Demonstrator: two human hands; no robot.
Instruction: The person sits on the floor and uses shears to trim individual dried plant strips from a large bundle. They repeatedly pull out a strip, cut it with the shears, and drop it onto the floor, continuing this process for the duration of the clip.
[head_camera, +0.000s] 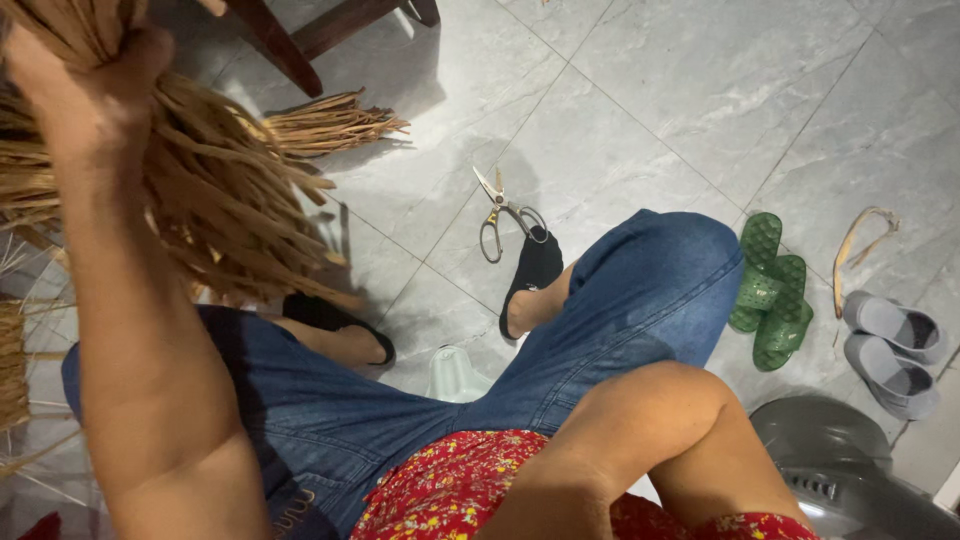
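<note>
One large bundle of tan straw strips (215, 190), gripped by the raised left hand (85, 85), fans down-right above the floor (650, 90). Two green slippers (770, 290), two grey slippers (893, 350), one scissors (503, 213). Right hand hidden.

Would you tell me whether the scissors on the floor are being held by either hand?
No, the scissors lie untouched on the tiled floor beside a black-socked foot.

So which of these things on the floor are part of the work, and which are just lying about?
In the work:
- left hand gripping the bundle of dried straw strips
- smaller straw bundle
- probably the scissors

Lying about:
- green slippers
- grey slippers
- grey fan
</note>
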